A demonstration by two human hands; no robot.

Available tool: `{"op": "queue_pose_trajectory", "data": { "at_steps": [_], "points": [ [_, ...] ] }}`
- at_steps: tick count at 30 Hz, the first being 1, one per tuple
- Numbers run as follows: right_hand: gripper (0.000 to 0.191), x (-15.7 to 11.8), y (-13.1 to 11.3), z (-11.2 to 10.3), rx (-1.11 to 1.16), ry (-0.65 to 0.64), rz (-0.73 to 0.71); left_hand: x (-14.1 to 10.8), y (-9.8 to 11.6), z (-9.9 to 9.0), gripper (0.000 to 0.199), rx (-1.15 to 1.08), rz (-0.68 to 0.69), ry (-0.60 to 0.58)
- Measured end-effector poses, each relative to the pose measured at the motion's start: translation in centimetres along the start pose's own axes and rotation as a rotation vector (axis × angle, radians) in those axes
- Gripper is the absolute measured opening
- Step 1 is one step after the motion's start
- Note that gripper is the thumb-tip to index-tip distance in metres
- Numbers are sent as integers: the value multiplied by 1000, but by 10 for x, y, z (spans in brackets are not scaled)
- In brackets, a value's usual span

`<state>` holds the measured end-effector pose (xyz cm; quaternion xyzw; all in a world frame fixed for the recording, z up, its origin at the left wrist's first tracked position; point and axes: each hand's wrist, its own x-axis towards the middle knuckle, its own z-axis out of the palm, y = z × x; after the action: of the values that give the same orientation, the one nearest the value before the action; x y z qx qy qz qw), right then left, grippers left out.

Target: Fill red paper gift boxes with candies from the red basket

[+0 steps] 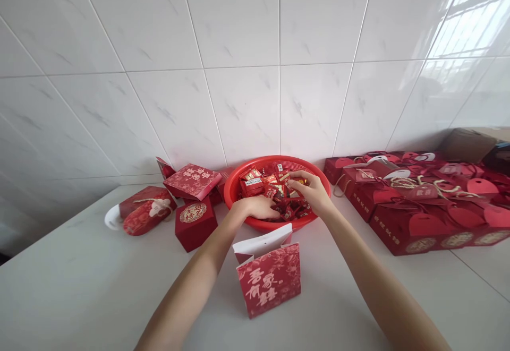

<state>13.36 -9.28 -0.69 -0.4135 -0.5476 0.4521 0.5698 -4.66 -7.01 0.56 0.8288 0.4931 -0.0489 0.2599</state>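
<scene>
Both hands reach into a red plastic basket (pixel 230 189) of small wrapped sweets (pixel 252 185). My left hand (pixel 261 207) lies low over the front left of the sweets, its fingertips hidden among the wrappers. At the right side, my right hand (pixel 313 189) has its fingers bent together over the sweets, and what they hold is too small to make out. In front of the basket, between my forearms, a red patterned box (pixel 271 279) stands upright with its top open and a white inner flap raised.
Left of the basket are a dark red box (pixel 195 223), a flat patterned box (pixel 193 181) and a red rounded piece (pixel 144 218) with a cord. Many closed red boxes (pixel 418 229) stand in rows at the right, before a cardboard box (pixel 464 145). A tiled wall (pixel 243 106) rises behind.
</scene>
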Motion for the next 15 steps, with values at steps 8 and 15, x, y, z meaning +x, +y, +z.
{"op": "queue_pose_trajectory", "data": {
  "at_steps": [8,15],
  "points": [
    [24,0,-1,0,3,11,5,4,-12,0,23,-101,117,-77],
    [28,3,3,-2,-17,29,-3,4,-13,0,26,-191,177,-25]
  ]
}}
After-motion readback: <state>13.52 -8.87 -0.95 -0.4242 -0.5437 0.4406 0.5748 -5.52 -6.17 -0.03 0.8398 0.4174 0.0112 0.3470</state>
